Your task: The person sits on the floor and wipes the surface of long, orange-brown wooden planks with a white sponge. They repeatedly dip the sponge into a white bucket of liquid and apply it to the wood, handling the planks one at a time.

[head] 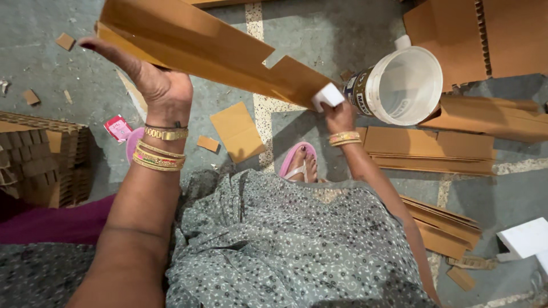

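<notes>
Cardboard stack (pixel 40 159): sits far left on the floor.
Left hand (pixel 157 82): raised, fingers wrapped under the long cardboard strip (pixel 211 48), gripping it.
Strip: slants down toward the right.
Right hand (pixel 338 114): closed on a white sponge block (pixel 327 96), probably touching the strip's end.
White bucket (pixel 405 85): just beside it, tilted.

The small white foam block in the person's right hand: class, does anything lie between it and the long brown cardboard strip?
Nothing visible does. The small white foam block, held by the right hand, already touches the long brown cardboard strip at its lower end. The left hand supports the strip. The white plastic bucket sits off to the side.
</notes>
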